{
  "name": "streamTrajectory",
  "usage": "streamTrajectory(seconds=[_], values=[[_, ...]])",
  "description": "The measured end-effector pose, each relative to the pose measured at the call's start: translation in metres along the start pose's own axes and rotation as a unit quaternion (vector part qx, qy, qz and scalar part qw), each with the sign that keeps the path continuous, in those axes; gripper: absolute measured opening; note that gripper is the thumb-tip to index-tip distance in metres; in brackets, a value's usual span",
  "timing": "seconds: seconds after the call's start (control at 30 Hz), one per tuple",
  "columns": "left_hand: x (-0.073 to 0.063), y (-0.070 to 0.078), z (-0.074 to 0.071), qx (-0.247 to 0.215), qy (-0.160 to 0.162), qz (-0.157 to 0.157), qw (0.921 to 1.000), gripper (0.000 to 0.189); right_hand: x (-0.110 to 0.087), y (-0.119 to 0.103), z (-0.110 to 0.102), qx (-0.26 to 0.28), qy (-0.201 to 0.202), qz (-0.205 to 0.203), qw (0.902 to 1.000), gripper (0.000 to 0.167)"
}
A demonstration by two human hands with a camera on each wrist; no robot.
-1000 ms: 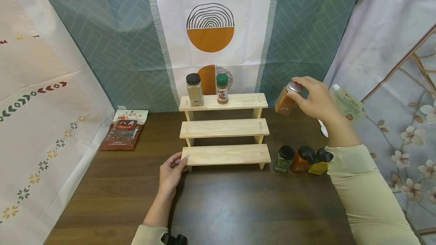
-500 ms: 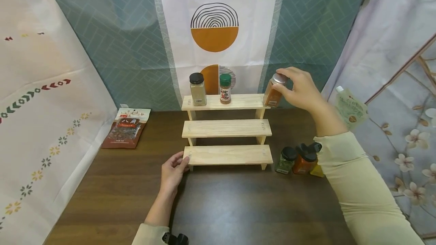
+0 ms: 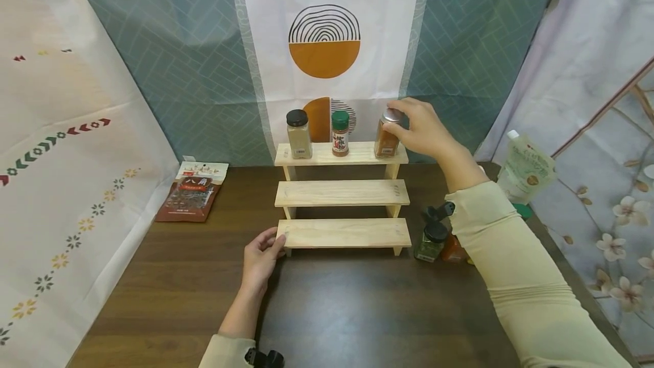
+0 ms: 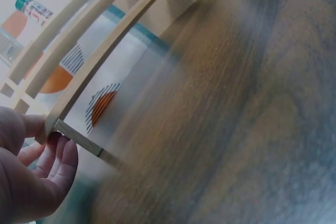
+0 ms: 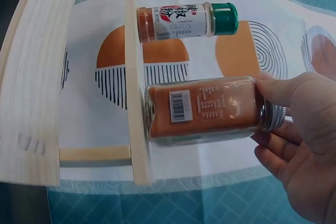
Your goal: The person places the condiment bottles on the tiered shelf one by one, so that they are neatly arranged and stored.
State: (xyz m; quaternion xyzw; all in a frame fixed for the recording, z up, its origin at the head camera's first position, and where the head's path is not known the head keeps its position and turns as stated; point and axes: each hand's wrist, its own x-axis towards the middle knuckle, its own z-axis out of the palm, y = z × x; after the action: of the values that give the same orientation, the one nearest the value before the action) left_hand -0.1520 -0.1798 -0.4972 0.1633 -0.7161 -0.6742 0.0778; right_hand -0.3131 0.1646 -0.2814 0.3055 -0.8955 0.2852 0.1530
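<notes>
A three-step wooden rack (image 3: pixel 342 192) stands on the dark table. My left hand (image 3: pixel 261 258) pinches the left end of its lowest step, thumb on top and fingers beneath, as the left wrist view also shows. On the top step, at the right end, stands a glass spice jar (image 5: pixel 205 109) of orange-brown powder with a silver lid. My right hand (image 3: pixel 420 125) grips it by the lid between thumb and fingers. To its left on that step are a small green-capped spice bottle (image 3: pixel 340 134) and a black-lidded jar of pale powder (image 3: pixel 299 134).
Right of the rack stand a black-lidded jar of green herbs (image 3: pixel 431 241) and an orange-red jar (image 3: pixel 453 249), partly behind the right sleeve. A pale green spouted pouch (image 3: pixel 526 168) is at the far right. A brown and white packet (image 3: pixel 192 192) lies at left.
My right hand has carried the silver-lidded jar leftward from beside the rack onto the right end of the top step. The left hand keeps its hold on the rack.
</notes>
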Motion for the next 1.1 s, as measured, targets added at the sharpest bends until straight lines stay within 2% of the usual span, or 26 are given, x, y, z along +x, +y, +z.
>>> streamTrajectory(seconds=[0.27,0.43,0.63,0.8,0.9,1.1], values=[[-0.002,-0.001,-0.001,-0.002,-0.002,-0.001,1.0,0.032,0.009,0.001,0.006,0.002,-0.023,0.031,0.9993,0.051],[-0.003,-0.001,-0.002,-0.008,0.0,0.002,1.0,0.033,0.009,0.001,0.007,0.001,-0.024,0.035,0.9991,0.052],[-0.001,-0.001,-0.002,-0.004,-0.003,-0.001,1.0,0.033,0.002,0.002,0.007,0.004,0.023,0.037,0.999,0.058],[0.0,-0.001,-0.002,-0.005,0.0,-0.002,1.0,0.033,-0.011,0.007,0.009,0.006,0.072,0.023,0.9971,0.059],[0.0,-0.002,-0.002,-0.004,-0.002,-0.001,1.0,0.034,-0.021,0.014,0.011,0.005,0.095,0.03,0.995,0.057],[0.001,-0.002,-0.002,-0.007,-0.007,-0.006,0.9999,0.036,-0.047,0.029,0.015,0.007,0.099,0.052,0.9937,0.054]])
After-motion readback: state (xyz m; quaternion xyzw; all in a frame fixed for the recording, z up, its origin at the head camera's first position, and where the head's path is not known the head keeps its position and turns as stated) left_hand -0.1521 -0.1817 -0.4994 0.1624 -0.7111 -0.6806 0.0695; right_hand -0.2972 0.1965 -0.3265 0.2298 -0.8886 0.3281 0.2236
